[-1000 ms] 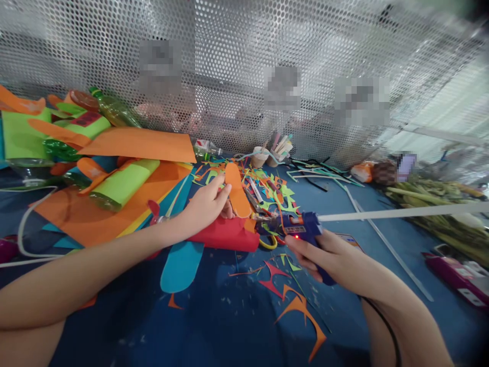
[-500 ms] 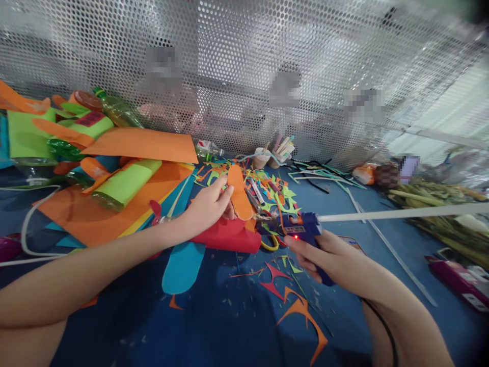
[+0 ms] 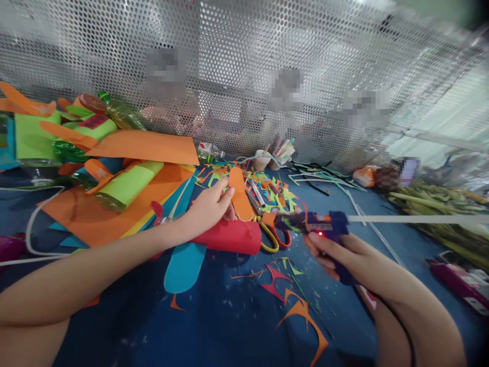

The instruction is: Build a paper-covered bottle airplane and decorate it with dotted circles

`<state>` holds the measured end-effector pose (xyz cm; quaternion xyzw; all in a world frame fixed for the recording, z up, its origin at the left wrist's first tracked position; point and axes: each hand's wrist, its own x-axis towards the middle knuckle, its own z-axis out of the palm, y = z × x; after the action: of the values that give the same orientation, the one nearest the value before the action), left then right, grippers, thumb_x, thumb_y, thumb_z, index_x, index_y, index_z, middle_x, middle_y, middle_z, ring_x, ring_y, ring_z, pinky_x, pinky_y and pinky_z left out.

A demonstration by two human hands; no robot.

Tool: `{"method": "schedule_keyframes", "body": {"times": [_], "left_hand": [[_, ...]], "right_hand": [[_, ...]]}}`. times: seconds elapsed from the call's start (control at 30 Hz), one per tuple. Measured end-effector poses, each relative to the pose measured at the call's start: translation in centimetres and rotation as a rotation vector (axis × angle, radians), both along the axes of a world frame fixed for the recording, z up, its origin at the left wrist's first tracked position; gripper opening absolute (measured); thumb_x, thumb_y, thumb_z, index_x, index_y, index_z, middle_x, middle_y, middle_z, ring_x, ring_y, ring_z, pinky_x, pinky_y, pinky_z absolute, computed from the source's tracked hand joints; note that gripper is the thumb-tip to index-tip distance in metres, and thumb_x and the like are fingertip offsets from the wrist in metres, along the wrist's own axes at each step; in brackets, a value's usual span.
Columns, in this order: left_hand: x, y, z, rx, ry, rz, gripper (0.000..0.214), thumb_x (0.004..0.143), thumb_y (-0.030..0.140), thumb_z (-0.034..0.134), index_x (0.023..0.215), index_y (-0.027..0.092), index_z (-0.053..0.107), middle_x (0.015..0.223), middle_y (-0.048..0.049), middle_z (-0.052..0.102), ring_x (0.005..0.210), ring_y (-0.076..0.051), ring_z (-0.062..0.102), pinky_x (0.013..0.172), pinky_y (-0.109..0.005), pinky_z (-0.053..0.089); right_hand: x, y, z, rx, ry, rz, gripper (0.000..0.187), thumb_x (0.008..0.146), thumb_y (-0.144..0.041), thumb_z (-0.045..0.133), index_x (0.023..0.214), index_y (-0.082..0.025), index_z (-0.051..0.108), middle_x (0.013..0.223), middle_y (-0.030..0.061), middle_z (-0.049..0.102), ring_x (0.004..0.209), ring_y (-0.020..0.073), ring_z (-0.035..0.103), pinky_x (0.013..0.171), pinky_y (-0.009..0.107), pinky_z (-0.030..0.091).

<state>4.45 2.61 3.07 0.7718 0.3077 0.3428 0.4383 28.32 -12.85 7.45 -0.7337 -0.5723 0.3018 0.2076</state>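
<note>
My left hand (image 3: 208, 206) pinches an orange oval paper piece (image 3: 239, 193) upright against a red paper-wrapped cylinder (image 3: 231, 236) lying on the blue table. My right hand (image 3: 344, 257) is closed round the grip of a blue hot glue gun (image 3: 324, 227) with a red light lit. Its nozzle points left, a short gap from the orange piece. A long white glue stick (image 3: 416, 219) sticks out of the gun's back to the right. Yellow and red handled scissors (image 3: 273, 237) lie between the cylinder and the gun.
Orange sheets (image 3: 145, 145), green-wrapped bottles (image 3: 126, 183) and a teal oval cutout (image 3: 185, 260) lie to the left. Paper scraps (image 3: 300, 303) litter the blue table (image 3: 214, 326). Small cups of sticks (image 3: 273, 155) stand by a perforated metal screen (image 3: 244, 61). Green stalks (image 3: 435, 201) lie right.
My right hand has drawn the glue gun to the right, away from the orange piece, uncovering the scissors. My left hand keeps its hold in the same place.
</note>
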Motion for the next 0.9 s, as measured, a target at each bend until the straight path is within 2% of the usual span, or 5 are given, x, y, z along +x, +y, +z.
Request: {"method": "schedule_keyframes", "body": {"times": [0.23, 0.43, 0.53, 0.63, 0.9], "left_hand": [[-0.1, -0.3, 0.4, 0.011, -0.008, 0.001, 0.015, 0.093, 0.032, 0.037, 0.098, 0.02, 0.043, 0.056, 0.004, 0.06, 0.051, -0.013, 0.063, 0.049, -0.022, 0.051], [-0.1, -0.2, 0.4, -0.012, -0.027, 0.009, 0.011, 0.093, 0.031, 0.037, 0.095, 0.021, 0.041, 0.051, 0.0057, 0.056, 0.049, -0.014, 0.062, 0.047, -0.022, 0.049], [0.0, -0.1, 0.3, -0.008, -0.022, 0.002, 0.012, 0.093, 0.031, 0.036, 0.096, 0.02, 0.042, 0.051, 0.0054, 0.057, 0.049, -0.014, 0.063, 0.049, -0.022, 0.05], [0.0, -0.1, 0.1, 0.016, -0.016, 0.007, 0.016, 0.093, 0.032, 0.036, 0.098, 0.019, 0.043, 0.052, 0.0048, 0.059, 0.05, -0.013, 0.063, 0.051, -0.022, 0.05], [-0.2, -0.3, 0.1, 0.109, 0.047, 0.087, 0.014, 0.092, 0.031, 0.038, 0.092, 0.02, 0.045, 0.057, 0.0043, 0.059, 0.054, -0.013, 0.063, 0.05, -0.02, 0.046]], "right_hand": [[4.3, 2.7, -2.4, 0.11, -0.542, 0.001, 0.032, 0.08, -0.044, 0.053, 0.097, -0.017, 0.056, 0.089, 0.0102, 0.057, 0.079, 0.0234, 0.061, 0.081, 0.035, 0.048], [6.2, 2.9, -3.6, -0.002, -0.522, 0.153, 0.039, 0.079, -0.042, 0.057, 0.112, -0.019, 0.06, 0.109, 0.0109, 0.058, 0.092, 0.0227, 0.062, 0.088, 0.035, 0.046], [3.4, 3.0, -2.0, 0.178, -0.568, 0.009, 0.031, 0.085, -0.041, 0.05, 0.098, -0.018, 0.066, 0.093, 0.0105, 0.064, 0.087, 0.0253, 0.061, 0.082, 0.039, 0.046], [-1.4, 3.7, -0.6, 0.345, -0.385, 0.084, 0.021, 0.085, -0.036, 0.053, 0.088, -0.022, 0.068, 0.09, 0.0062, 0.067, 0.079, 0.0196, 0.061, 0.074, 0.031, 0.047], [-7.4, 7.8, 0.1, 0.214, -0.419, 0.28, 0.017, 0.076, -0.032, 0.062, 0.072, -0.017, 0.069, 0.074, 0.0056, 0.07, 0.067, 0.0178, 0.061, 0.061, 0.027, 0.042]]}}
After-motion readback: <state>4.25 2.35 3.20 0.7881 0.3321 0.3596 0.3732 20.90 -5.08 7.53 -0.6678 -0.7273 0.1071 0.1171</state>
